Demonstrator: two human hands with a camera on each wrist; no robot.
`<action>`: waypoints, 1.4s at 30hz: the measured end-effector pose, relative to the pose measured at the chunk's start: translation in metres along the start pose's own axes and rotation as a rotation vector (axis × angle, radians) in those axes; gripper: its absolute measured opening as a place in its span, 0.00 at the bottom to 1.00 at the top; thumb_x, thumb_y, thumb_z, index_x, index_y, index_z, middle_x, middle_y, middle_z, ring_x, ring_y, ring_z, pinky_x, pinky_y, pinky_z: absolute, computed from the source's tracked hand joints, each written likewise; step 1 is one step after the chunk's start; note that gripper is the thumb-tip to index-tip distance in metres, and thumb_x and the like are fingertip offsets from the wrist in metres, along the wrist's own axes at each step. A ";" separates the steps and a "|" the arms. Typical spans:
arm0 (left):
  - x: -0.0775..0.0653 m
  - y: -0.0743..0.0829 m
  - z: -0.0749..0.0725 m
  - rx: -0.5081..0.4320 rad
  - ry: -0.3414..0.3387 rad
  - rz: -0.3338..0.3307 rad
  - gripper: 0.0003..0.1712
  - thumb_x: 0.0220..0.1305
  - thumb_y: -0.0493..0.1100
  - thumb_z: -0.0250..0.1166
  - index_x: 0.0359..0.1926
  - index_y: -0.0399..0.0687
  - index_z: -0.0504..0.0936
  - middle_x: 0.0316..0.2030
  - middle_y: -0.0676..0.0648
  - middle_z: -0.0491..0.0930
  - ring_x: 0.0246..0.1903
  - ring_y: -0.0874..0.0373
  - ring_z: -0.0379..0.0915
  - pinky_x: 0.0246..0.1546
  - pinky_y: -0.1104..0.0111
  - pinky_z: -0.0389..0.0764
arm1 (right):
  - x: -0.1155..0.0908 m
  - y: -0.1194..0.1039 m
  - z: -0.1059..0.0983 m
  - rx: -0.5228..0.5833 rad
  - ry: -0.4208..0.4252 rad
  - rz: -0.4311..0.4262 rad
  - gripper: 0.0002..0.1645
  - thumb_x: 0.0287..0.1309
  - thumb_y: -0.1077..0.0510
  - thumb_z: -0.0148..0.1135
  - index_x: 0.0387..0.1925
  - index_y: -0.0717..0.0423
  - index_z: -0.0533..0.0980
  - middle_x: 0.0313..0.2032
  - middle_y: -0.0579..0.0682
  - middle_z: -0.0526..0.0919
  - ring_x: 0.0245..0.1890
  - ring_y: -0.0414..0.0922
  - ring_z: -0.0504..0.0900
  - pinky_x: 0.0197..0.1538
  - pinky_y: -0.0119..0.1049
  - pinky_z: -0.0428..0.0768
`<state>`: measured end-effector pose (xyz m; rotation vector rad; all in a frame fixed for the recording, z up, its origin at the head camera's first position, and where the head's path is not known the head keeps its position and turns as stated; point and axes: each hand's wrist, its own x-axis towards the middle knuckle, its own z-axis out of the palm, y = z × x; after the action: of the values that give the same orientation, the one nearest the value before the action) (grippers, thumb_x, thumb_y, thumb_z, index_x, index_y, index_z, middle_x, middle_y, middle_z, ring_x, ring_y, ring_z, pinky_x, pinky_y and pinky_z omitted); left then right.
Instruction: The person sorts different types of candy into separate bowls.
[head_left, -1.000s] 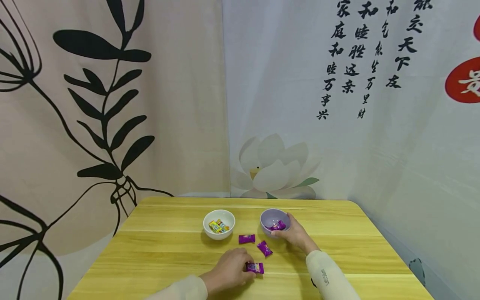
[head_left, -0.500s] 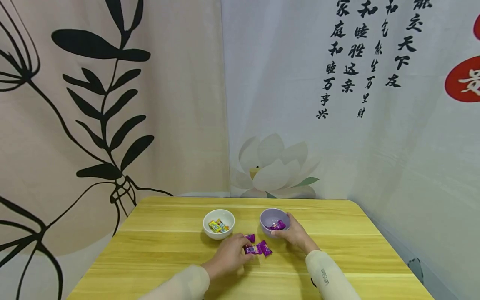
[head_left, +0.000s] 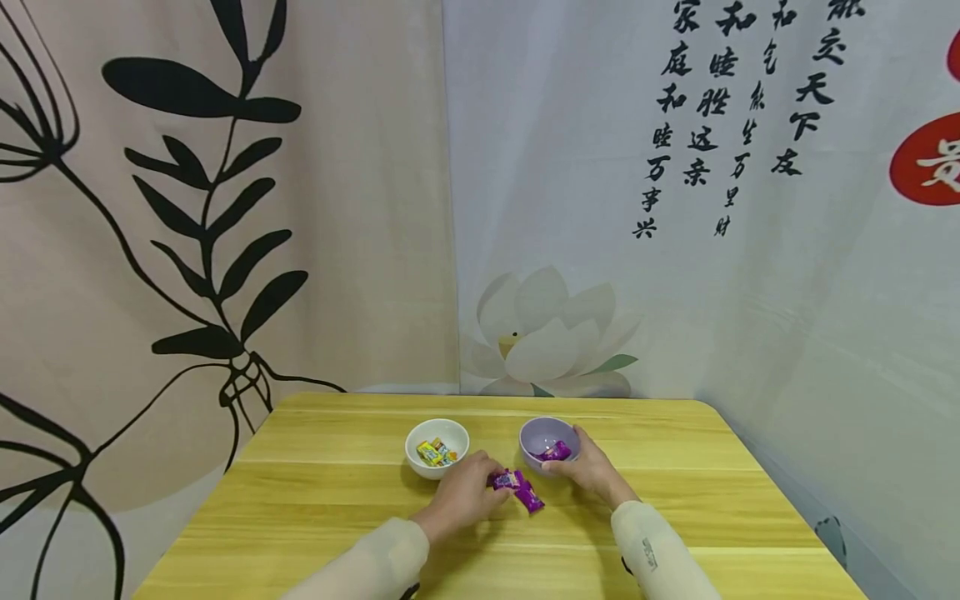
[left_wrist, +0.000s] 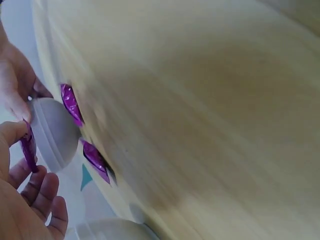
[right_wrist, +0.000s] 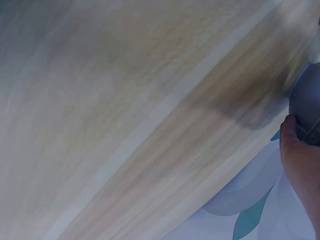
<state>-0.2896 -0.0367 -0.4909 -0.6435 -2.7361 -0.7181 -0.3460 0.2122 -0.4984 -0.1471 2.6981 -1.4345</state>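
Note:
My left hand (head_left: 467, 492) pinches a purple-wrapped candy (left_wrist: 28, 146) between thumb and finger, lifted off the table in the left wrist view. Two more purple candies lie on the wood there, a nearer one (left_wrist: 72, 104) and another (left_wrist: 96, 161). In the head view one loose candy (head_left: 531, 498) shows below the held one; the other is hidden behind the left hand. My right hand (head_left: 596, 473) grips the side of a light purple bowl (head_left: 534, 433), thumb in front, fingers round the far rim. A purple candy (head_left: 556, 451) sits inside that bowl.
Left of the purple bowl stands a white bowl (head_left: 414, 457) with several yellow-wrapped candies (head_left: 437, 452), close to my left fingers. The wooden table (head_left: 315, 483) ends in front of a printed curtain (head_left: 375, 208).
My left hand has moved away from me, carrying the purple candy from the front of the table toward the bowls. The right hand and the purple bowl have stayed put.

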 end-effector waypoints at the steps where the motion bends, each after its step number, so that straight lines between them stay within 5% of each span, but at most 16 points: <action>1: 0.002 0.000 0.001 -0.008 0.001 -0.010 0.16 0.56 0.53 0.73 0.39 0.47 0.88 0.30 0.58 0.74 0.30 0.66 0.67 0.33 0.70 0.73 | 0.000 0.000 0.000 0.000 0.000 -0.003 0.68 0.48 0.43 0.77 0.75 0.68 0.46 0.71 0.72 0.56 0.70 0.69 0.55 0.68 0.65 0.54; 11: 0.027 0.011 0.002 -0.027 0.045 -0.057 0.14 0.56 0.52 0.74 0.38 0.48 0.88 0.30 0.56 0.75 0.28 0.64 0.67 0.30 0.69 0.71 | 0.001 0.005 -0.003 0.012 0.008 -0.004 0.68 0.49 0.43 0.77 0.75 0.68 0.46 0.70 0.72 0.57 0.69 0.69 0.57 0.68 0.65 0.56; 28: 0.075 0.033 0.009 0.010 0.089 -0.181 0.18 0.59 0.53 0.72 0.43 0.46 0.88 0.34 0.51 0.78 0.35 0.57 0.75 0.40 0.60 0.77 | 0.001 0.003 -0.002 0.033 -0.005 -0.023 0.64 0.53 0.48 0.76 0.75 0.69 0.45 0.70 0.72 0.57 0.69 0.68 0.59 0.68 0.64 0.57; 42: 0.085 0.027 0.020 -0.043 0.109 -0.181 0.27 0.67 0.55 0.65 0.55 0.38 0.82 0.48 0.39 0.81 0.49 0.44 0.78 0.51 0.51 0.78 | 0.001 0.003 -0.002 0.044 -0.007 -0.025 0.67 0.49 0.44 0.77 0.76 0.67 0.45 0.70 0.70 0.59 0.69 0.68 0.59 0.68 0.65 0.56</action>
<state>-0.3532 0.0244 -0.4684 -0.3566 -2.7073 -0.8279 -0.3472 0.2157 -0.4992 -0.1829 2.6655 -1.4963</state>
